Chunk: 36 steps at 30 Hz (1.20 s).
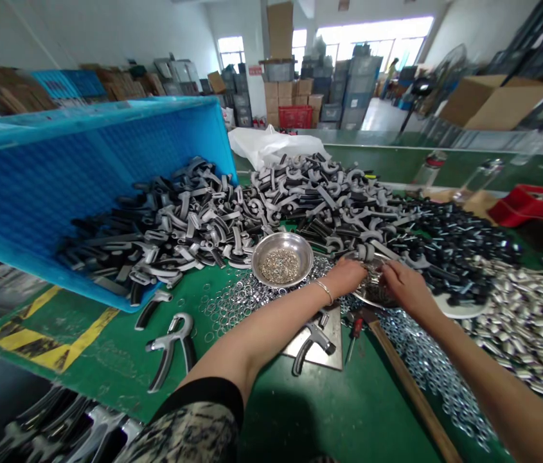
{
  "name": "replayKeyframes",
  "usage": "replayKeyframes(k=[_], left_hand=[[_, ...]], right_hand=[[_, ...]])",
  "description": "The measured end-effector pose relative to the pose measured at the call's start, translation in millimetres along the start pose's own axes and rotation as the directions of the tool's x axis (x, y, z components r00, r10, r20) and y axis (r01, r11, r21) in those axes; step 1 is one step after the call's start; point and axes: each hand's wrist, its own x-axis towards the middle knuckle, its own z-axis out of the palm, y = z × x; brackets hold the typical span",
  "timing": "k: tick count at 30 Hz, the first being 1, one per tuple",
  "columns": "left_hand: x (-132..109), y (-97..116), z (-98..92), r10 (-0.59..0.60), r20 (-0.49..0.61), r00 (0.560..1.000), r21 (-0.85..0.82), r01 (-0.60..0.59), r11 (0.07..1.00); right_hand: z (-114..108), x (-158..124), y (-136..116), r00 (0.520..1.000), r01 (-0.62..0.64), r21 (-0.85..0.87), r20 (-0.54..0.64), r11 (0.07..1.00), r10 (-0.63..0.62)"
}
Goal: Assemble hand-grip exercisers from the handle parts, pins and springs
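blue bin, grn bench, yel/blk tape, gry/blk grips

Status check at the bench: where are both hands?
Left hand and right hand over steel dish of small parts. Grey handle pile just beyond.

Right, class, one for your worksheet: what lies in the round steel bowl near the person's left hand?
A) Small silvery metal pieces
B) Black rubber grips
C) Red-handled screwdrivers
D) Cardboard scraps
A: the round steel bowl near the left hand holds a heap of small silvery metal pieces.
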Motion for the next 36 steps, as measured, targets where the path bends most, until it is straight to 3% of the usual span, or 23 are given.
replayKeyframes(k=[3,6,10,13,15,19,26,28,30,32,34,36], left_hand=[[-30,3,-18.5,-0.063,-0.132,0.989,-0.193,0.036,0.98],[-88,4,-31.6,-0.245,-0.23,0.942,-0.497,0.102,0.862],[-168,5,-28.7,-0.381,-0.113,0.918,-0.662,0.217,0.718],[-198,8,-18.0,-0.451,-0.008,0.893,-0.697,0.319,0.643],[-202,10,-11.4,-0.481,-0.002,0.877,-0.68,0.352,0.644],[-193,14,-1.1,-0.481,-0.118,0.869,-0.546,0.348,0.762],[-184,19,7.8,-0.44,-0.134,0.888,-0.265,0.396,0.879],[-184,18,6.3,-0.346,-0.126,0.93,-0.151,0.327,0.933],[-183,17,3.2,-0.174,-0.089,0.981,-0.031,0.172,0.985],[-183,18,-0.5,-0.022,-0.034,0.999,0.048,0.023,0.999],[-187,21,-3.4,-0.006,-0.019,1.0,0.075,0.007,0.997],[-195,27,-5.0,-0.068,-0.042,0.997,0.054,0.071,0.996]], right_hand=[[-18,-28,-13,0.995,-0.059,0.148,0.087,0.987,0.047],[-21,-73,-35,0.943,-0.206,0.422,0.328,0.883,0.063],[6,-135,-72,0.806,-0.391,0.551,0.592,0.737,-0.016],[30,-170,-99,0.754,-0.44,0.585,0.653,0.681,-0.073],[37,-184,-113,0.748,-0.423,0.605,0.653,0.675,-0.117],[33,-190,-121,0.77,-0.335,0.636,0.61,0.695,-0.187],[28,-176,-101,0.793,-0.512,0.641,0.609,0.572,0.027],[25,-170,-100,0.803,-0.532,0.664,0.592,0.525,0.065],[22,-164,-100,0.804,-0.554,0.698,0.591,0.453,0.072],[19,-158,-99,0.811,-0.557,0.733,0.581,0.391,0.067],[16,-153,-97,0.835,-0.53,0.756,0.545,0.385,0.077],[13,-149,-94,0.864,-0.487,0.753,0.49,0.443,0.117]])
